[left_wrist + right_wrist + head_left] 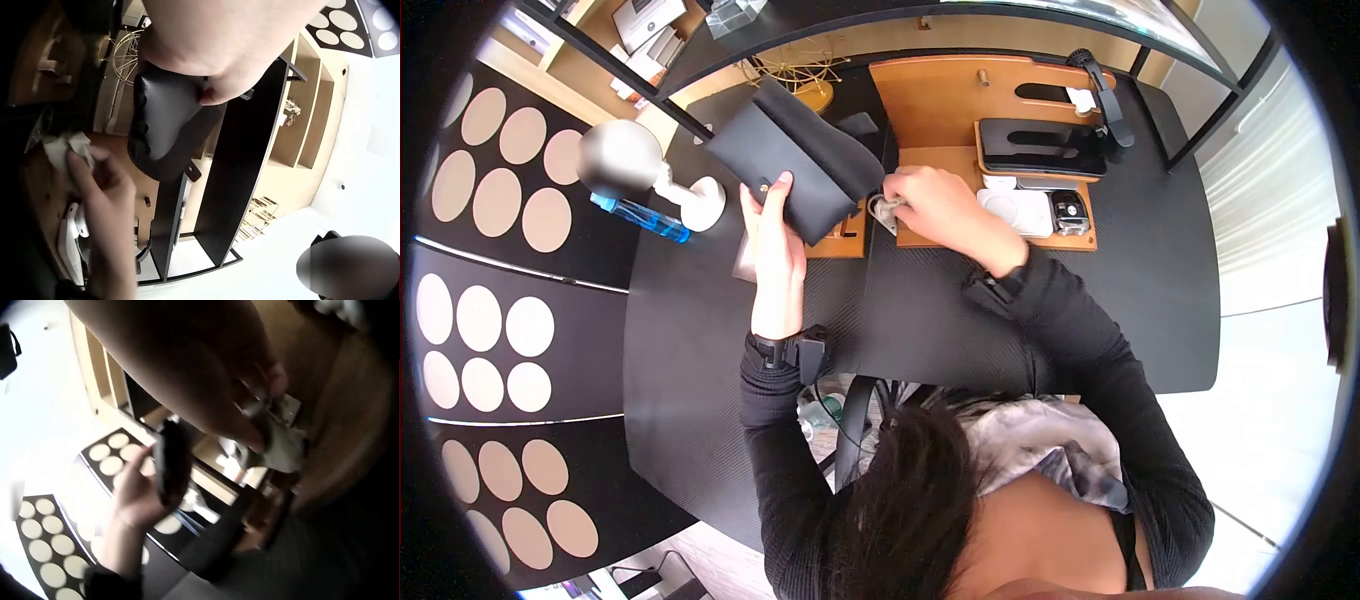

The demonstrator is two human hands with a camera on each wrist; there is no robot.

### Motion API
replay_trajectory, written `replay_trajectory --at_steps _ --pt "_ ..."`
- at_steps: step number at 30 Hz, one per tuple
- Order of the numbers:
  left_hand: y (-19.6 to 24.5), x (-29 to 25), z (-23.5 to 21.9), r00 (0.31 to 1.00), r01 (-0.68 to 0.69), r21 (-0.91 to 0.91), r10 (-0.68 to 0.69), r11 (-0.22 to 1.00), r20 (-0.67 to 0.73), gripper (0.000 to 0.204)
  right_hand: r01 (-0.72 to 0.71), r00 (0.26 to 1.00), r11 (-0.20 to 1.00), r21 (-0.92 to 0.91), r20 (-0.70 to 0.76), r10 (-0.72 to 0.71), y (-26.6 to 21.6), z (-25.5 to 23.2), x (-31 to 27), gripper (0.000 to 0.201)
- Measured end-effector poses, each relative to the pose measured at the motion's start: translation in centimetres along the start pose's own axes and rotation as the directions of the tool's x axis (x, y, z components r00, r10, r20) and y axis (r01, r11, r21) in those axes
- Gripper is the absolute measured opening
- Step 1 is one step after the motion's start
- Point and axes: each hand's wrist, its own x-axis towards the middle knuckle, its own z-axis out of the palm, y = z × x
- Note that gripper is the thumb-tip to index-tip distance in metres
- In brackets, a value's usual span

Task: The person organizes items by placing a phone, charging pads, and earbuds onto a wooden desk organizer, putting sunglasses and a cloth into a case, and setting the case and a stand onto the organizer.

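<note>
My left hand (772,240) holds up a black leather pouch (800,165), thumb on its front beside a small metal snap. The pouch's flap is raised; in the left wrist view the pouch (165,115) hangs below the palm. To its right, my right hand (940,205) pinches a crumpled whitish cloth (885,210) between thumb and fingers. The cloth (69,153) also shows in the left wrist view, while the right wrist view shows the cloth (281,450) blurred, with a shiny piece beside it. Cloth and pouch are apart, both over a wooden desk organizer (930,100).
On the organizer sit a black case (1040,145), a white pad (1020,210) and a watch (1068,212). A white lamp base (703,205) and a blue tube (645,218) stand at the left. A black shelf frame (820,45) crosses above the dark desk (1040,320).
</note>
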Motion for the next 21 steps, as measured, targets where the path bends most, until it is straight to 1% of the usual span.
replay_trajectory --at_steps 1,2,3,4,5,6,7,8,9,11,12,13,14,15,16,17,18,19,20,21 --pt "-0.1 -0.1 0.2 1.0 0.003 -0.007 -0.003 1.0 -0.001 0.055 -0.074 0.992 0.984 0.161 0.109 0.057 -0.7 -2.0 0.2 0.011" --pt "-0.2 -0.2 0.4 1.0 -0.021 -0.01 0.021 1.0 0.018 0.055 0.02 0.992 0.925 0.379 0.106 -0.065 -1.5 -3.8 0.2 0.012" --pt "-0.1 -0.5 0.7 0.998 -0.042 -0.01 0.042 0.999 0.038 0.054 0.016 0.992 0.926 0.378 0.111 -0.063 -3.0 -5.3 0.1 0.012" --pt "-0.2 -1.1 1.2 0.998 -0.017 -0.069 0.021 0.997 0.057 0.053 0.08 0.997 0.909 0.41 -0.05 -0.065 -4.7 -6.6 -0.2 0.011" --pt "-0.5 -1.7 1.6 0.998 -0.012 -0.067 0.016 0.998 0.059 0.053 0.148 0.975 0.891 0.429 -0.213 -0.059 -5.6 -7.0 -0.3 0.01" --pt "-0.8 -2.2 1.9 0.991 -0.014 -0.08 0.024 0.997 0.132 0.055 0.144 0.975 0.892 0.429 -0.216 -0.053 -5.8 -6.6 -0.1 0.01" --pt "-1.2 -2.8 2.1 0.978 -0.016 -0.092 0.034 0.996 0.204 0.056 0.188 0.924 0.932 0.309 -0.376 -0.062 -5.8 -6.1 0.0 0.011" --pt "-1.5 -3.6 2.3 0.975 -0.031 -0.117 0.056 0.993 0.217 0.06 0.209 0.848 0.961 0.179 -0.523 -0.087 -5.7 -5.7 -0.1 0.011" --pt "-1.5 -4.4 2.6 0.966 -0.075 -0.132 0.105 0.988 0.238 0.061 0.207 0.845 0.962 0.178 -0.528 -0.084 -5.4 -5.7 0.0 0.011" --pt "-2.4 -4.9 1.3 0.935 -0.191 -0.094 0.21 0.977 0.287 0.061 0.24 0.715 0.97 -0.041 -0.669 -0.205 -4.5 -5.8 0.5 0.018" --pt "-2.4 -5.4 0.8 0.917 -0.231 -0.063 0.239 0.971 0.32 0.059 0.251 0.716 0.968 -0.018 -0.669 -0.198 -4.6 -6.2 0.2 0.023" --pt "-2.0 -6.0 0.6 0.898 -0.27 -0.033 0.264 0.962 0.353 0.058 0.251 0.715 0.968 -0.017 -0.67 -0.197 -5.0 -6.7 0.1 0.023" --pt "-1.5 -6.4 0.6 0.891 -0.286 0.014 0.261 0.958 0.373 0.06 0.325 0.735 0.944 0.061 -0.644 -0.212 -5.4 -7.1 0.0 0.024" --pt "-1.3 -6.6 1.0 0.891 -0.285 0.015 0.259 0.958 0.373 0.06 0.392 0.752 0.909 0.141 -0.618 -0.229 -5.9 -7.5 -0.1 0.024" --pt "-0.9 -6.9 1.8 0.889 -0.279 -0.073 0.286 0.957 0.357 0.054 0.416 0.799 0.876 0.244 -0.559 -0.223 -6.3 -7.7 -0.4 0.022" --pt "-0.7 -7.1 2.2 0.887 -0.272 -0.162 0.313 0.949 0.339 0.049 0.394 0.875 0.833 0.388 -0.436 -0.211 -6.3 -7.7 -0.9 0.025" --pt "-0.1 -6.9 1.8 0.872 -0.266 -0.087 0.278 0.96 0.403 0.036 0.422 0.882 0.785 0.453 -0.406 -0.239 -6.2 -7.4 -0.8 0.029" --pt "0.1 -6.8 1.7 0.871 -0.268 -0.089 0.28 0.959 0.403 0.036 0.446 0.885 0.732 0.515 -0.379 -0.272 -6.2 -7.1 -0.7 0.033" --pt "0.3 -6.8 1.6 0.865 -0.261 -0.062 0.262 0.963 0.428 0.032 0.447 0.884 0.733 0.513 -0.379 -0.273 -6.0 -7.1 -0.8 0.033" --pt "0.4 -6.7 1.7 0.856 -0.261 -0.038 0.249 0.965 0.453 0.029 0.357 0.931 0.716 0.6 -0.292 -0.22 -5.8 -7.3 -0.9 0.037"
